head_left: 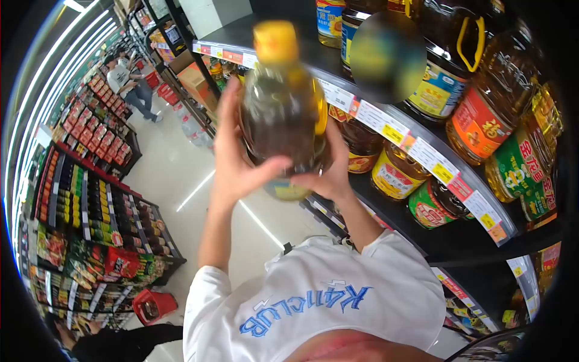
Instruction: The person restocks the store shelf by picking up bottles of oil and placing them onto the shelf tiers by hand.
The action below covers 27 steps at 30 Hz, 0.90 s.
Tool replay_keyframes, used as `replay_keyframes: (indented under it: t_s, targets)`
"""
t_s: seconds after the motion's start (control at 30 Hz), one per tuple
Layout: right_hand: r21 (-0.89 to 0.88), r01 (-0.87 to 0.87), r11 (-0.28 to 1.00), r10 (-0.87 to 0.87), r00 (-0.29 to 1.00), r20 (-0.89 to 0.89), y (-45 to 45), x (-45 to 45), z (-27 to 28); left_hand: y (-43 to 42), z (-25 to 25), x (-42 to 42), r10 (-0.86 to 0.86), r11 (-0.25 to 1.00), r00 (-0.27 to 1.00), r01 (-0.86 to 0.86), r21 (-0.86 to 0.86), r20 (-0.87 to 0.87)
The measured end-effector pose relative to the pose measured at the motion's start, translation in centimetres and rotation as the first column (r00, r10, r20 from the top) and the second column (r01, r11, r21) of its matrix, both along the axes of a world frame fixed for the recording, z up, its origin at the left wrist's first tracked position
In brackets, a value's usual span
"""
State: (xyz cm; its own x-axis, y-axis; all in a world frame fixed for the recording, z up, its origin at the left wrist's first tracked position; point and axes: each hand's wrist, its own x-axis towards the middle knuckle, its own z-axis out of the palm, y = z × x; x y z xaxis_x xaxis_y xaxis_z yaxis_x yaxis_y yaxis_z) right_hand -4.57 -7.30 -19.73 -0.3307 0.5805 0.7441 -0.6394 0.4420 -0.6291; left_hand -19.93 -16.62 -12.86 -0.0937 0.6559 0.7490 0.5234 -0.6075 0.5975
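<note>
Floor [190,226] left of centre offers a passage outside the left hand [232,160], narrowed near the upper left by wrapped bottles [194,128] and, on the far left, a display rack [111,211]. A red basket [154,306] and a dark sleeve [136,344] obstruct the lower left. The held bottle [280,114] fills the space between left and right hand [330,163]. Across the upper right, the shelf edge [416,148] and packed oil bottles [482,123] bar reaching; the upper-centre shelf top [241,31] has room beside them.
</note>
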Motion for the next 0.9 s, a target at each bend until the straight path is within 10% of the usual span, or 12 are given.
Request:
replay_keyframes:
  t_s: [0.17, 0.27, 0.33, 0.37, 0.57, 0.7, 0.9]
  targets:
    - [0.309, 0.444, 0.841, -0.418, 0.896, -0.151, 3.9, -4.1, 9.5, 5.3, 8.0, -4.0, -0.42, 0.856, 0.906, 0.376, 0.355, 0.055]
    - [0.398, 0.587, 0.705, -0.549, 0.807, -0.219, 7.1, -6.5, 12.9, 11.5, 10.2, -8.2, -0.387, 0.767, 0.918, 0.373, 0.522, -0.087]
    - [0.537, 0.726, 0.429, -0.688, 0.648, -0.327, 8.5, -6.9, 15.2, 14.5, 12.5, -8.0, -0.499, 0.671, 0.862, 0.452, 0.588, -0.093]
    - [0.433, 0.55, 0.714, -0.497, 0.834, -0.239, 8.2, -7.8, 16.0, 15.8, 13.0, -7.4, -0.627, 0.615, 0.779, 0.493, 0.615, 0.003]
    - [0.324, 0.765, 0.557, -0.816, 0.577, 0.039, 9.4, -9.8, 17.9, 24.2, 14.1, -9.9, -0.779, 0.544, 0.627, 0.683, 0.488, -0.008]
    - [0.532, 0.845, -0.045, -0.989, 0.038, -0.143, 12.6, -10.3, 15.1, 27.1, 11.9, -9.3, -0.824, 0.537, 0.563, 0.741, 0.403, 0.063]
    - [0.55, 0.831, -0.08, -0.996, -0.041, -0.083, 8.5, -12.9, 13.0, 31.3, 10.5, -8.8, -0.834, 0.552, 0.515, 0.785, 0.283, 0.199]
